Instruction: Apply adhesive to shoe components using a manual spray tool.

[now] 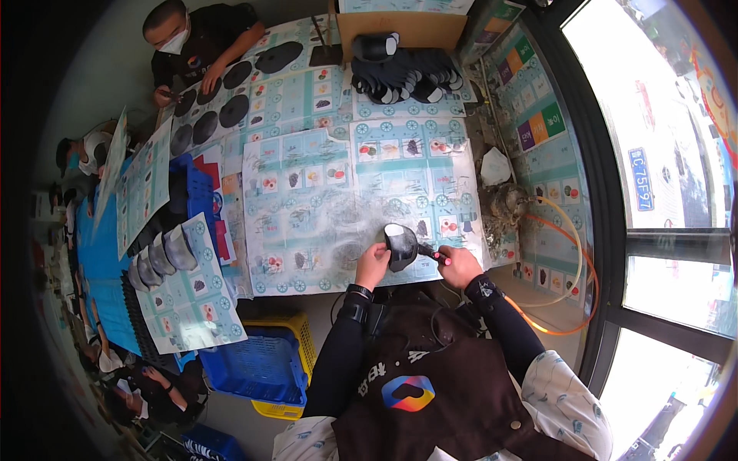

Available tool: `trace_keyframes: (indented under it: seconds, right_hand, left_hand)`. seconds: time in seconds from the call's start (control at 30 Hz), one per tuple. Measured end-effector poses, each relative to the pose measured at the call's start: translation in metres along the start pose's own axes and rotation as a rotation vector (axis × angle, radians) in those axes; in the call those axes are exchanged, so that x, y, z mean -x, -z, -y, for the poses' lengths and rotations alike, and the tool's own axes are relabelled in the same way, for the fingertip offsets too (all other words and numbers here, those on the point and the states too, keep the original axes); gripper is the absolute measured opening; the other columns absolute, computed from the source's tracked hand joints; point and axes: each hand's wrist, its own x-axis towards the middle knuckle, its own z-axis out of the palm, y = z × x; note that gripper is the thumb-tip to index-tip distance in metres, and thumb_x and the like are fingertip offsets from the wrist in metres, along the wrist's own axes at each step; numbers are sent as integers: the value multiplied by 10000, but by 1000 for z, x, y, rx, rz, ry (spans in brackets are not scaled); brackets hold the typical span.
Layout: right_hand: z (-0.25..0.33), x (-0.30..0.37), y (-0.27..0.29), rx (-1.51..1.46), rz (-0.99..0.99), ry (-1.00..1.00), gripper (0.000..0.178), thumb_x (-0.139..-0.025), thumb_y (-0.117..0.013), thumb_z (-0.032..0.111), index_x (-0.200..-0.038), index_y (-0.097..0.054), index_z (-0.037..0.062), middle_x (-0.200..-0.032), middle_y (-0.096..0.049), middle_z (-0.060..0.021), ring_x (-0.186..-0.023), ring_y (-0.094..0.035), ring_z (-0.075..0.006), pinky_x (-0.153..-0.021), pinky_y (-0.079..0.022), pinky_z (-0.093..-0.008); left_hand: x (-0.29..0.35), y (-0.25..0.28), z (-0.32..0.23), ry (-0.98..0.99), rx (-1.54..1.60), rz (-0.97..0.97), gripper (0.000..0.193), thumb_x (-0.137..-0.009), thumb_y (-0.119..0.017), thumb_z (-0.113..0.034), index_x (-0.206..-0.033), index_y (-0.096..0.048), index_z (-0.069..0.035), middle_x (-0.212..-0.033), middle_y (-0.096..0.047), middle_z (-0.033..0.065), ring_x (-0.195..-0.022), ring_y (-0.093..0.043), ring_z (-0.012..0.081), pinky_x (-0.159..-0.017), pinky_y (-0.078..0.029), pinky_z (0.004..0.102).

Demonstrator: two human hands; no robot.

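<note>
My left hand (372, 266) grips the left edge of a black cupped piece (402, 252) with a pale patch at its top, held just above the table's front edge. My right hand (460, 267) is closed around a slim black tool with a pinkish-red end (441, 257). The tool's black head meets or nearly meets the right side of the cupped piece; its exact kind is too small to make out. Under both hands lies a worktable (307, 211) covered in smudged, printed pale-blue sheets.
Several similar black pieces (403, 73) are heaped at the back by a cardboard box (407, 27). A masked co-worker (204, 42) sits behind flat black ovals (234, 111). Grey curved pieces (179, 247) stand at left, above blue and yellow crates (254, 365). Hoses (576, 253) curve at right.
</note>
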Motion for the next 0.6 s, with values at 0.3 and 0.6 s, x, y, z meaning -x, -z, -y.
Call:
trace_keyframes:
  seconds: [0.3,0.6]
  right_hand:
    - [7,-1,-15,-64,79,56,212,-827,-577,184,-953,-691,57,-856,-676,-258,-862,-641,-480,-766,-504,-546]
    - [2,2,-20,-117,143,66,288,-794,-601,182,-1029,-709,56,-915,-691,-267,-918,-653,-468,-826,-527,-521]
  left_hand:
    - [-1,1,2,42,-6,-9,334,-935,-681,-260,-1161,-696,-15,-1014,-753,172,-942,-726,317,-833,-557,400]
    - [-3,5,5,39,-84,65,362,-997,-644,-208,-1294,-618,-4,-1088,-718,115,-880,-708,180,-724,-590,320]
